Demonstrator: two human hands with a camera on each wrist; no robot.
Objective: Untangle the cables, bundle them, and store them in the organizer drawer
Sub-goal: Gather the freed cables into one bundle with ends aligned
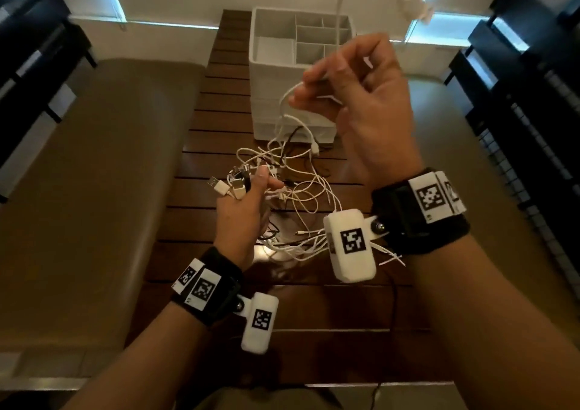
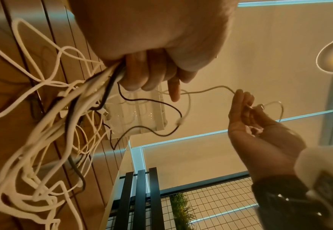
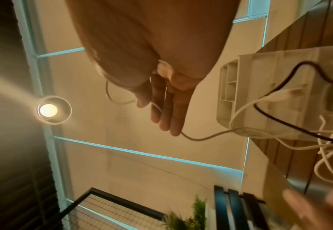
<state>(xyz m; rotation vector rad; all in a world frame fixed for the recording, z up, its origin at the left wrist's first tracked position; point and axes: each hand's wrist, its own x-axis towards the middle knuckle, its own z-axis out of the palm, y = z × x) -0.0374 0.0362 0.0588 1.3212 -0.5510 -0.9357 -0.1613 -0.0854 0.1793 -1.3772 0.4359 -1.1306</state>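
A tangle of white and black cables [image 1: 282, 177] lies on the slatted wooden table [image 1: 201, 221] in front of the white organizer box [image 1: 270, 96]. My left hand [image 1: 244, 209] grips a bunch of cable ends, their USB plugs [image 1: 219, 187] sticking out past my fingers; the left wrist view shows the cable bunch [image 2: 94, 93] running out of my fist. My right hand [image 1: 354, 102] is raised above the table and pinches one thin white cable [image 1: 340, 5], whose blurred end arcs up over the box. In the right wrist view this white cable [image 3: 201, 137] trails down to the pile.
The organizer box has several open compartments [image 1: 314, 36] on top. Padded benches [image 1: 94, 190] flank the narrow table on both sides. Dark chairs and a grid rack [image 1: 533, 127] stand to the right. A lit ceiling lamp [image 3: 48, 110] hangs overhead.
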